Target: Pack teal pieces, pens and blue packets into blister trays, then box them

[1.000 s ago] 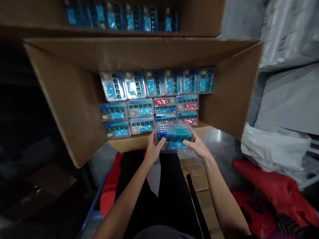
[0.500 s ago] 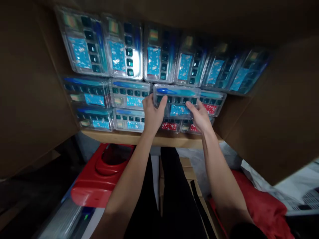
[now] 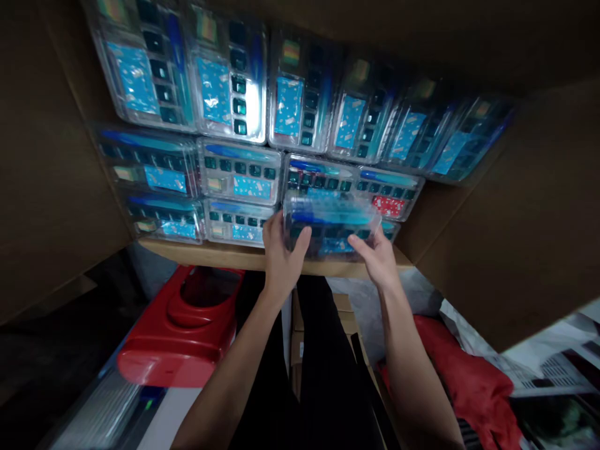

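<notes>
Between my two hands is a clear plastic pack [image 3: 335, 219] with a long blue pen-like piece, a row of dark green squares and a light blue patterned block. It is smeared by motion, and whether it is one pack or a small stack I cannot tell. My left hand [image 3: 284, 253] grips its left end, thumb on the front. On the right end is my right hand [image 3: 375, 253], closed the same way. Similar packs stand in rows inside a cardboard box [image 3: 515, 206]: upright packs [image 3: 213, 94] at the back, sideways packs [image 3: 241, 172] nearer me. One sideways pack [image 3: 389, 203] has a red block.
The box's near edge [image 3: 225, 255] runs just below the packs, and its tall walls flank both sides. Below left is a red plastic housing with a round opening [image 3: 187, 337]. Red cloth [image 3: 464, 362] and a white crate [image 3: 553, 375] lie at lower right. Brown cartons [image 3: 347, 312] are beneath.
Both hands have brought the held pack down toward the box's near edge and tilted it. Another pack with a blue block now shows behind it. The view has shifted slightly.
</notes>
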The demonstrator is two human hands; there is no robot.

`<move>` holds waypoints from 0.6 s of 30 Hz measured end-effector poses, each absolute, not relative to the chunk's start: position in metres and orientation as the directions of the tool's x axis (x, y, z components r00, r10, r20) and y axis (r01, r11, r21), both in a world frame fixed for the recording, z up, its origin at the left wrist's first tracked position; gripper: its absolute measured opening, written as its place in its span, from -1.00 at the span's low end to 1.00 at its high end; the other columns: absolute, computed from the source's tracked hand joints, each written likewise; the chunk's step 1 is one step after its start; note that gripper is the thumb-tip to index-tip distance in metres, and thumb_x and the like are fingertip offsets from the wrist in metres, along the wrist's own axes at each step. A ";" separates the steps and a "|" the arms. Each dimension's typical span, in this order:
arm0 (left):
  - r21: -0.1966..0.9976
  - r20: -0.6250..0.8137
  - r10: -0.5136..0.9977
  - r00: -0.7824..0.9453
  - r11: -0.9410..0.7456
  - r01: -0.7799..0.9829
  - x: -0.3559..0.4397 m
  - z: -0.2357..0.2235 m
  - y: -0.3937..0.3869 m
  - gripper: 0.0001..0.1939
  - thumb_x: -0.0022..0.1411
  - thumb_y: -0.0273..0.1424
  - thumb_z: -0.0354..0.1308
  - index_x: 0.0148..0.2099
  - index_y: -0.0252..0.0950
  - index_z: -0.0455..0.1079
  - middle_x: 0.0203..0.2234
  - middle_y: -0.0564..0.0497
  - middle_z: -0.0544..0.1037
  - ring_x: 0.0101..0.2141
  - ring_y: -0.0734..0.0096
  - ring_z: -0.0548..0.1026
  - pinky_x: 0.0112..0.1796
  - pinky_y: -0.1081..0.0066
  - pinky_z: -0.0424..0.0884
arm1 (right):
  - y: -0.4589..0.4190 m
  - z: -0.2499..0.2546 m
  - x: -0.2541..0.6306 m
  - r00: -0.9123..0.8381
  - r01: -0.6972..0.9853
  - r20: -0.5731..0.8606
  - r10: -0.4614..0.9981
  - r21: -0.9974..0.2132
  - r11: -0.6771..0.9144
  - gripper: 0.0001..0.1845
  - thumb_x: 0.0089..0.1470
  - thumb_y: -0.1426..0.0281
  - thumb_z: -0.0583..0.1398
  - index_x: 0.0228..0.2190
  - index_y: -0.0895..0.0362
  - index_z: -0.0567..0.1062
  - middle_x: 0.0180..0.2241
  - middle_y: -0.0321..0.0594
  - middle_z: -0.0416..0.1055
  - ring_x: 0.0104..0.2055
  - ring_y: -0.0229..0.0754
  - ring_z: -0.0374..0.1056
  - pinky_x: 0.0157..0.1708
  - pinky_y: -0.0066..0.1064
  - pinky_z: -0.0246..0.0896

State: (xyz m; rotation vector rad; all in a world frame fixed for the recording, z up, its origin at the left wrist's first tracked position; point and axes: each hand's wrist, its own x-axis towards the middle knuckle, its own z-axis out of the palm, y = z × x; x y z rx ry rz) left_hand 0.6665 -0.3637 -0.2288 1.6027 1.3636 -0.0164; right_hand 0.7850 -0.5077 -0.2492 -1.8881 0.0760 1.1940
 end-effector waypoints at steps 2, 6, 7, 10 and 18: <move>0.584 -0.611 0.725 0.319 0.140 0.800 0.650 -0.223 -0.375 -0.25 0.13 0.17 0.01 0.11 -0.34 0.29 -0.01 -0.25 0.31 0.08 0.08 0.31 0.15 0.05 0.19 | -0.519 -0.242 0.769 0.513 -0.488 -0.797 0.320 -0.577 -0.655 -0.40 -0.15 0.01 0.33 -0.10 0.05 0.47 -0.06 -0.15 0.36 0.12 0.05 0.20 0.22 -0.03 -0.02; 0.506 -0.674 0.671 0.310 0.113 0.855 0.632 -0.228 -0.384 -0.31 0.19 0.09 0.02 0.13 -0.36 0.28 0.00 -0.28 0.32 0.10 0.05 0.30 0.16 0.02 0.18 | -0.528 -0.252 0.744 0.414 -0.554 -0.867 0.279 -0.483 -0.678 -0.46 -0.13 0.02 0.30 -0.15 0.05 0.48 -0.14 -0.16 0.42 0.01 0.03 0.26 0.16 -0.04 0.05; 0.501 -0.677 0.661 0.325 0.089 0.861 0.631 -0.231 -0.384 -0.34 0.21 0.05 0.02 0.14 -0.37 0.26 0.01 -0.29 0.34 0.10 0.05 0.30 0.16 0.02 0.18 | -0.527 -0.257 0.740 0.411 -0.575 -0.869 0.275 -0.482 -0.662 -0.45 -0.13 0.02 0.30 -0.13 0.04 0.47 -0.12 -0.17 0.42 0.01 0.01 0.27 0.15 -0.06 0.06; 0.497 -0.653 0.663 0.366 0.011 0.867 0.629 -0.239 -0.382 -0.37 0.27 -0.03 -0.02 0.17 -0.42 0.22 0.02 -0.32 0.37 0.10 0.02 0.31 0.16 0.00 0.17 | -0.521 -0.270 0.735 0.455 -0.619 -0.847 0.276 -0.523 -0.585 -0.40 -0.13 0.04 0.31 -0.06 0.03 0.42 -0.08 -0.17 0.41 0.00 -0.05 0.28 0.12 -0.14 0.12; 0.500 -0.609 0.738 0.292 0.071 0.863 0.620 -0.226 -0.390 -0.41 0.20 0.02 0.06 0.08 -0.33 0.27 0.00 -0.25 0.38 0.07 0.07 0.35 0.12 0.06 0.24 | -0.523 -0.269 0.727 0.555 -0.491 -0.784 0.279 -0.579 -0.651 -0.41 -0.14 0.04 0.31 -0.09 0.06 0.48 0.09 -0.09 0.24 0.21 -0.01 0.12 0.25 -0.13 0.00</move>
